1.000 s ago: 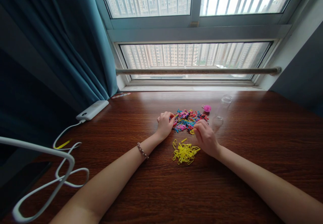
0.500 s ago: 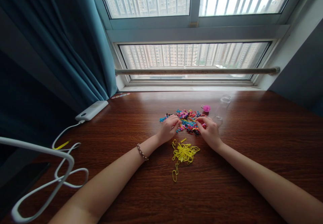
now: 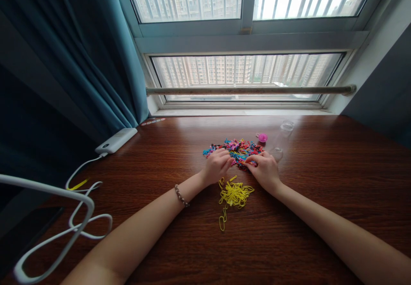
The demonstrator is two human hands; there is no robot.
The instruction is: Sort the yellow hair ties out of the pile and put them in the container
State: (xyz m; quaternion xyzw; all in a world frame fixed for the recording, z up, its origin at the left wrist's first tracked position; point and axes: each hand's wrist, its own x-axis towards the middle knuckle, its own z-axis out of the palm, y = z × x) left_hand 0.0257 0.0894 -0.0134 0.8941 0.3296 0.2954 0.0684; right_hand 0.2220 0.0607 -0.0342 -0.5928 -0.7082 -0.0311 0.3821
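A loose heap of small multicoloured bands point(image 3: 239, 148) lies on the brown wooden table point(image 3: 180, 148). My left hand point(image 3: 218, 165) rests at the heap's left front edge, fingers curled together; whatever they hold is too small to make out. From the right, my right hand point(image 3: 263, 169) reaches to the front of the heap, thumb and forefinger pinched at the bands; what is between them is unclear. Nearer to me, between my forearms, is a separate pile of yellow bands point(image 3: 236, 195), with a few trailing toward the front. Neither hand touches it.
A clear bottle point(image 3: 283, 139) lies behind my right hand, beside a pink round object point(image 3: 262, 138). At the left are a white power bank point(image 3: 117, 141), a looping white cable point(image 3: 91, 203) and a yellow strip point(image 3: 78, 185). A window stands behind the table.
My right hand has moved slightly left and nearer to me, to the front of the heap. The fingers of my left hand have shifted a little right and forward, closer to my right fingertips.
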